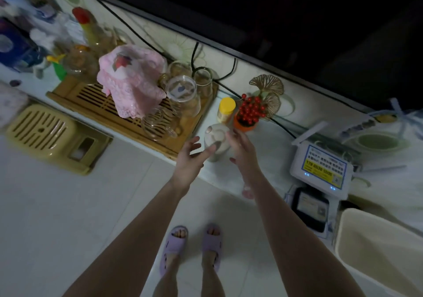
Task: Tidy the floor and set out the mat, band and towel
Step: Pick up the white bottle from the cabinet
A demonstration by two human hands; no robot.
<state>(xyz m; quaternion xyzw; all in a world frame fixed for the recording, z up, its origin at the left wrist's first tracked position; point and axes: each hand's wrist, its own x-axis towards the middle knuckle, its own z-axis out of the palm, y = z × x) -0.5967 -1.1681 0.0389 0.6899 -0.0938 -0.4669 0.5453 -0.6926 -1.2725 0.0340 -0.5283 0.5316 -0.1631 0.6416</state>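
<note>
**Both hands at the white bottle on the bench**

I stand on the pale tiled floor (68, 205) in purple slippers (174, 246), in front of the low bench (270, 150). My left hand (188, 157) and my right hand (242, 152) reach to a white bottle (216, 136) near the bench edge, one on each side. The fingers of both are loose and spread, not closed around it. One left fingertip (211, 149) seems to touch the bottle. Further left, a pink cloth (132, 84) lies on a wooden tray (96, 100).
</note>
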